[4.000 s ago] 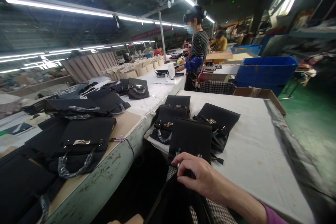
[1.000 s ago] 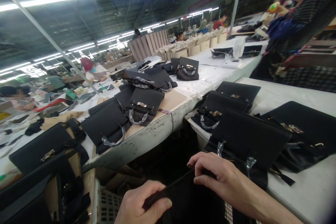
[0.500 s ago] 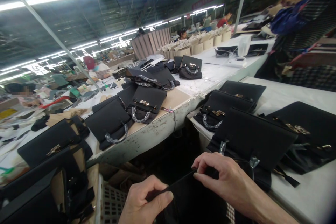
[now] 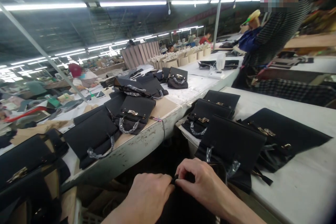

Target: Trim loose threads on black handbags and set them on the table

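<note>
A black handbag [image 4: 183, 204] is in front of me at the bottom of the head view, its lower part cut off by the frame. My right hand [image 4: 201, 178] pinches the bag's top edge between thumb and fingers. Close against it, my left hand [image 4: 145, 194] grips the same edge with its fingers curled; its fingertips are partly hidden. Just beyond my right hand, a black bag with a wrapped handle [image 4: 233, 143] lies on the white table to the right.
More black bags [image 4: 136, 112] with gold clasps lie along the long bench [image 4: 139, 154] at left. Others, such as one black bag [image 4: 283, 129], lie on the right-hand white table [image 4: 301, 182]. A co-worker in a striped top [image 4: 283, 31] stands at the far right.
My left hand has moved along the bag's edge to beside my right hand, turning its back upward. The view has tilted and swung right, bringing more of the co-worker into sight.
</note>
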{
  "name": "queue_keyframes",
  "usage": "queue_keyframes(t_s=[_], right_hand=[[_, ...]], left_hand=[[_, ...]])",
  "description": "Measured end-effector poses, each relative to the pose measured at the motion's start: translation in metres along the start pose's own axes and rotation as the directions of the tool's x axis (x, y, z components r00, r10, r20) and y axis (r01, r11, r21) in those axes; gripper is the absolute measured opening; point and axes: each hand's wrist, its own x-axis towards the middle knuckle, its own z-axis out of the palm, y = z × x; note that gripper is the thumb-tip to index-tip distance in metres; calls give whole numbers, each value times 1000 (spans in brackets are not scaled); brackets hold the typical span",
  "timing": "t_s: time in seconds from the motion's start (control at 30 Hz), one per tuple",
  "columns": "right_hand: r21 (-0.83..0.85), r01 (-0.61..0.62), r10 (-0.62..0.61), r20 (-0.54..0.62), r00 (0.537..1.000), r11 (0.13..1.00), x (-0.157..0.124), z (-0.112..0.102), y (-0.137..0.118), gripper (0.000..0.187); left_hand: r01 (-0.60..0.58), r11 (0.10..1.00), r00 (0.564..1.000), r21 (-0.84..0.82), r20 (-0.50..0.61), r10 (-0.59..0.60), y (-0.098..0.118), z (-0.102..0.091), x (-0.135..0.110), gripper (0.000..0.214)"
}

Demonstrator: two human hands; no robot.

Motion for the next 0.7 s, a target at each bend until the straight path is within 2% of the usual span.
queue_keyframes(t_s=[0.07, 0.17, 0.3, 0.4, 0.5, 0.6, 0.7], right_hand=[[-4, 22, -22, 15, 1000, 1000, -2, -8, 7, 11], [-44, 85, -85, 13, 996, 995, -7, -28, 21, 11], [-25, 49, -50, -18, 999, 998, -14, -48, 39, 13], [50, 14, -12, -33, 999, 999, -18, -48, 47, 12], [89, 31, -26, -56, 998, 995, -19, -41, 49, 12], [52, 89, -85, -78, 993, 995, -16, -35, 49, 12], [-33, 90, -92, -77, 993, 995, -13, -31, 49, 10]], left_hand=[[-59, 994, 998, -94, 32, 62, 1, -6, 15, 30], [-47, 969, 995, -243, 72, 66, -4, -8, 26, 35], [-56, 933, 987, -355, 119, 104, -15, 1, 27, 35], [-39, 915, 989, -402, 113, 91, -20, 7, 24, 34], [12, 915, 992, -404, 123, 41, -20, 6, 21, 35], [30, 926, 992, -377, 127, 19, -19, 4, 19, 36], [16, 924, 988, -382, 147, 44, -24, 8, 19, 36]])
